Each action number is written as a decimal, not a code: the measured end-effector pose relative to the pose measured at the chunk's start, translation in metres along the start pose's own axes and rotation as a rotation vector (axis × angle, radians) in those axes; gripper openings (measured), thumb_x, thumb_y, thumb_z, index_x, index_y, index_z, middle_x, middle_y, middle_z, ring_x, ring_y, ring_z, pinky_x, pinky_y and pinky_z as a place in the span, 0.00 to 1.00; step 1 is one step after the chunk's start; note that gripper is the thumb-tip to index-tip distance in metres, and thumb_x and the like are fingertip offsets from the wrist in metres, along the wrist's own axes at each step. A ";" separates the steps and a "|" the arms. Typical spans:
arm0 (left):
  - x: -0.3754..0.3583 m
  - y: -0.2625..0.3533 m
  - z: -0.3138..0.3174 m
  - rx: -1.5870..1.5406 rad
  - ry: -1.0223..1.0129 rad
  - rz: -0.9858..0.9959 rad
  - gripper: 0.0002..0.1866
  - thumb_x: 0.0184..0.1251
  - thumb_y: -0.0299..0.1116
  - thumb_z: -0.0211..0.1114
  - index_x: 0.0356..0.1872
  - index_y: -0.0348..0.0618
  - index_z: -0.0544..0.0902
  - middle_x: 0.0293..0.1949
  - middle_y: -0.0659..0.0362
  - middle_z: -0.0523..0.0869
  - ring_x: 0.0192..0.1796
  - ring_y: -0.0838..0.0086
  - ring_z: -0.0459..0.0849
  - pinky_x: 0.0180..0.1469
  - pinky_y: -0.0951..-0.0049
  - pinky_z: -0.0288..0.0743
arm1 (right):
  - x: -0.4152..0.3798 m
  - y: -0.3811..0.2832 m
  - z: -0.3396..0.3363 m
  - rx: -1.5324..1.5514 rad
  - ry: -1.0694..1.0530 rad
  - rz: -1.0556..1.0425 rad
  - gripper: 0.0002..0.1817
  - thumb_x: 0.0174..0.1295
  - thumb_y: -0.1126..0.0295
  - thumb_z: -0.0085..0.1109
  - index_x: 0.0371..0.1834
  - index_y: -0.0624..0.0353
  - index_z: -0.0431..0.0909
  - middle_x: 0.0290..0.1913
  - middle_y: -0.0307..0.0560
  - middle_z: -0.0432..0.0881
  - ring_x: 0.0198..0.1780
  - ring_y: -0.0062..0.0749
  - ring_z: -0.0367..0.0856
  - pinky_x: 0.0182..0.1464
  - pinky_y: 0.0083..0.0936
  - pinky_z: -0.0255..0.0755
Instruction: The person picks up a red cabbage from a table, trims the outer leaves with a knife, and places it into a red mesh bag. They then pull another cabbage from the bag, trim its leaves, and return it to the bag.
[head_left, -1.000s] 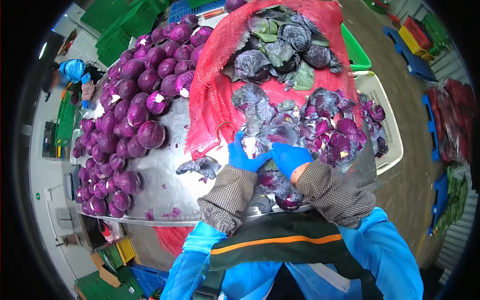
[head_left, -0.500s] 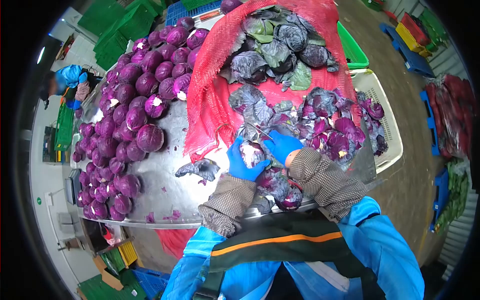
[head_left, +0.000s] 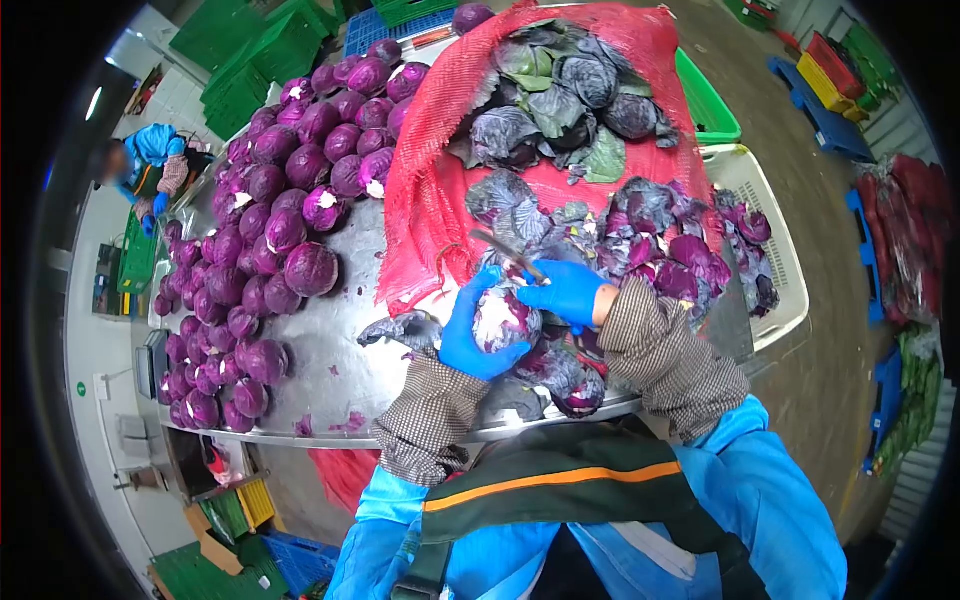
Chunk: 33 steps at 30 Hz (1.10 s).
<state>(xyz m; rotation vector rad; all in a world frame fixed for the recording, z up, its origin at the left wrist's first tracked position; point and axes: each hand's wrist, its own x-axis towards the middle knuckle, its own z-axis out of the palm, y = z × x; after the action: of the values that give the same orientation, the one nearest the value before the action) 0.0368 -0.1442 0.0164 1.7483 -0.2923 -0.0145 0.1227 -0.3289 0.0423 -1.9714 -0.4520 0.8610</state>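
My left hand, in a blue glove, is wrapped round the left side of a purple and white cabbage. My right hand, also gloved in blue, grips a knife whose blade points up and to the left, above the cabbage. Loose dark leaves lie just below and right of the cabbage. One torn leaf rests on the metal table left of my left hand. Beyond my hands, a red mesh sack bears cabbages with dark outer leaves.
Many peeled purple cabbages cover the left side of the metal table. Trimmed leaves are heaped right of my hands. A white crate and a green crate stand at the right. Another person is at the far left.
The cabbage has turned and shows more white, with my left hand lower on its side. The knife blade has swung up, clear of the cabbage. The other person's arms have lowered.
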 end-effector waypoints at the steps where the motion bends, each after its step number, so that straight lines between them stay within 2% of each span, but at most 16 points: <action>1: 0.000 0.009 0.002 -0.003 -0.020 -0.002 0.48 0.43 0.31 0.73 0.66 0.35 0.55 0.62 0.47 0.64 0.64 0.62 0.64 0.65 0.64 0.58 | 0.001 0.004 -0.003 0.014 -0.068 -0.014 0.22 0.56 0.50 0.54 0.41 0.58 0.76 0.34 0.56 0.80 0.38 0.45 0.80 0.41 0.37 0.72; 4: -0.007 -0.012 0.005 -0.128 -0.048 -0.062 0.48 0.42 0.30 0.74 0.65 0.35 0.55 0.62 0.48 0.65 0.65 0.62 0.64 0.66 0.64 0.57 | -0.003 0.003 0.001 -0.086 -0.084 0.098 0.19 0.54 0.53 0.55 0.39 0.57 0.76 0.33 0.56 0.80 0.37 0.47 0.80 0.40 0.38 0.72; 5: -0.010 -0.022 0.006 -0.100 -0.042 -0.059 0.47 0.41 0.30 0.73 0.65 0.36 0.56 0.61 0.48 0.66 0.64 0.63 0.65 0.66 0.64 0.57 | -0.004 0.011 0.005 -0.160 0.004 -0.111 0.18 0.51 0.55 0.55 0.38 0.56 0.76 0.33 0.56 0.80 0.37 0.49 0.80 0.40 0.39 0.72; 8: -0.020 -0.041 0.012 -0.053 -0.046 -0.077 0.47 0.39 0.29 0.73 0.64 0.37 0.58 0.60 0.48 0.69 0.64 0.63 0.65 0.66 0.63 0.57 | -0.017 0.009 0.010 -0.157 0.013 0.061 0.17 0.50 0.58 0.55 0.39 0.56 0.76 0.34 0.56 0.80 0.38 0.50 0.79 0.39 0.40 0.72; 11: -0.025 -0.049 0.012 -0.067 -0.063 -0.115 0.47 0.39 0.31 0.74 0.65 0.38 0.59 0.60 0.50 0.69 0.65 0.62 0.65 0.67 0.62 0.55 | -0.016 0.035 0.022 -0.153 0.163 0.028 0.15 0.52 0.61 0.54 0.41 0.55 0.76 0.34 0.56 0.80 0.36 0.48 0.80 0.38 0.37 0.73; 12: -0.025 -0.048 0.010 -0.356 -0.041 -0.181 0.47 0.39 0.32 0.75 0.65 0.38 0.59 0.60 0.50 0.69 0.64 0.62 0.65 0.67 0.62 0.55 | -0.019 0.037 0.022 -0.125 0.205 0.042 0.15 0.53 0.62 0.54 0.41 0.55 0.76 0.34 0.55 0.80 0.36 0.46 0.81 0.37 0.36 0.73; 13: -0.023 -0.047 0.005 -0.644 -0.019 -0.245 0.47 0.39 0.32 0.75 0.65 0.38 0.59 0.59 0.50 0.70 0.64 0.61 0.65 0.67 0.62 0.55 | -0.024 0.035 0.020 0.147 0.119 0.286 0.13 0.57 0.61 0.53 0.40 0.56 0.76 0.31 0.53 0.80 0.32 0.34 0.81 0.35 0.31 0.73; 14: -0.021 -0.044 0.002 -0.933 0.001 -0.305 0.48 0.39 0.33 0.75 0.64 0.38 0.59 0.59 0.51 0.70 0.64 0.61 0.65 0.67 0.61 0.55 | -0.028 0.040 0.016 0.021 0.095 0.260 0.15 0.60 0.59 0.52 0.43 0.56 0.75 0.28 0.48 0.78 0.27 0.26 0.78 0.31 0.29 0.72; 15: -0.017 -0.019 0.004 -1.008 0.098 -0.301 0.48 0.39 0.34 0.76 0.64 0.38 0.59 0.59 0.50 0.69 0.63 0.61 0.66 0.66 0.61 0.57 | -0.031 0.051 0.018 0.203 0.104 0.252 0.16 0.59 0.57 0.54 0.44 0.56 0.74 0.27 0.45 0.77 0.25 0.26 0.76 0.28 0.28 0.71; 18: -0.015 -0.021 -0.007 -0.147 0.107 -0.068 0.47 0.39 0.33 0.75 0.64 0.37 0.59 0.60 0.51 0.68 0.62 0.61 0.67 0.65 0.62 0.60 | -0.037 0.035 0.019 0.382 0.117 0.108 0.19 0.58 0.54 0.56 0.46 0.55 0.72 0.26 0.41 0.76 0.21 0.24 0.73 0.21 0.25 0.68; 19: -0.014 -0.018 -0.005 -0.088 0.089 -0.030 0.46 0.39 0.31 0.74 0.64 0.37 0.59 0.60 0.50 0.67 0.62 0.62 0.67 0.64 0.63 0.61 | -0.035 0.023 0.016 0.384 0.132 0.034 0.20 0.57 0.54 0.56 0.46 0.55 0.71 0.26 0.40 0.75 0.20 0.24 0.72 0.19 0.24 0.67; 23: -0.012 0.002 0.005 -0.074 -0.040 -0.058 0.48 0.39 0.30 0.73 0.65 0.36 0.56 0.62 0.50 0.66 0.65 0.63 0.64 0.66 0.63 0.56 | -0.015 0.030 0.009 0.412 -0.174 0.083 0.19 0.56 0.61 0.59 0.49 0.54 0.70 0.24 0.37 0.72 0.17 0.19 0.68 0.17 0.19 0.65; 26: -0.014 0.007 0.005 0.131 -0.111 -0.014 0.48 0.40 0.30 0.73 0.65 0.36 0.56 0.61 0.50 0.66 0.64 0.63 0.65 0.66 0.64 0.57 | -0.014 0.037 0.017 0.255 -0.132 0.010 0.17 0.51 0.58 0.59 0.39 0.55 0.73 0.23 0.41 0.72 0.20 0.26 0.73 0.20 0.25 0.69; 27: -0.016 0.001 0.006 0.110 -0.105 -0.040 0.47 0.40 0.30 0.73 0.65 0.35 0.57 0.61 0.50 0.67 0.64 0.64 0.65 0.65 0.65 0.57 | -0.023 0.027 0.020 0.328 -0.102 0.082 0.14 0.49 0.61 0.57 0.36 0.56 0.73 0.25 0.45 0.75 0.20 0.27 0.74 0.21 0.27 0.69; 31: -0.026 -0.011 0.006 -0.054 -0.127 -0.091 0.48 0.40 0.32 0.74 0.65 0.35 0.57 0.61 0.49 0.66 0.63 0.64 0.66 0.65 0.65 0.59 | -0.014 0.058 0.047 0.134 0.118 -0.052 0.10 0.49 0.68 0.55 0.34 0.58 0.72 0.22 0.43 0.72 0.22 0.27 0.74 0.23 0.25 0.69; 33: -0.026 -0.024 0.000 -0.246 -0.046 -0.111 0.46 0.41 0.36 0.73 0.64 0.36 0.59 0.59 0.49 0.69 0.61 0.62 0.68 0.64 0.64 0.61 | -0.017 0.065 0.042 0.484 0.128 0.142 0.08 0.50 0.71 0.54 0.34 0.59 0.72 0.22 0.41 0.71 0.25 0.26 0.74 0.27 0.23 0.70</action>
<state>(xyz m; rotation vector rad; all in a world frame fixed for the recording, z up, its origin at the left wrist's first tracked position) 0.0161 -0.1347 -0.0107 1.5190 -0.2172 -0.1650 0.0789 -0.3480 -0.0211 -1.6071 -0.0197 0.8340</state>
